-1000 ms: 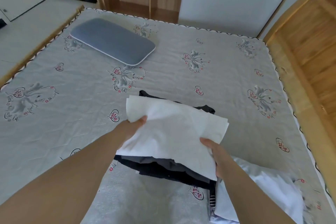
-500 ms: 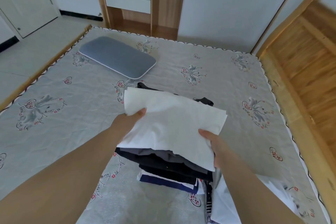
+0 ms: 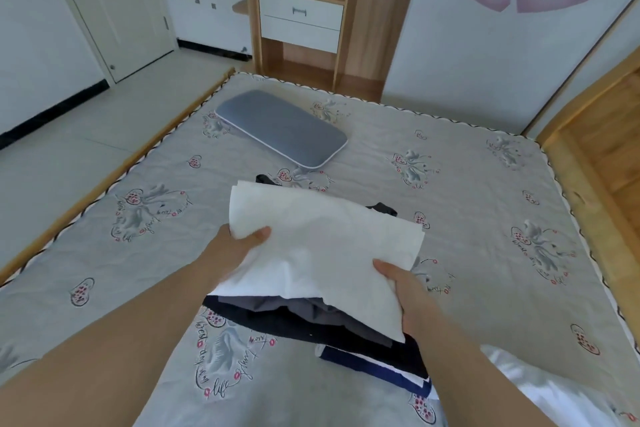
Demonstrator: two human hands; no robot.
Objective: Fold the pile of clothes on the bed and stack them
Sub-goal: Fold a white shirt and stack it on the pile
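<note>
**Folded white garment held over the stack**

Since half a second earlier, little had shifted in the grip itself; the view had tilted upward, so more of the far wall and shelving showed, while the garment sat at much the same place above the pile.

Both hands gripped the folded white garment (image 3: 322,253). The left hand (image 3: 239,246) pinched its edge at about 9 o'clock, thumb on top and fingers hidden beneath. The right hand (image 3: 405,295) clasped the corner at about 4 o'clock in the same way. Holding it at two opposite sides probably kept the folds flat and stopped them falling open as it went onto the pile.

Directly under the garment lay the stack of dark folded clothes (image 3: 311,319), with a navy and white piece (image 3: 374,366) at the bottom, near 5 o'clock. It appeared to be resting on or just above that stack; contact could not be told.

A loose white cloth (image 3: 554,392) lay at 4 o'clock on the bed (image 3: 104,270), likely still to be folded. A grey pillow (image 3: 282,128) sat well apart at 12 o'clock.
</note>
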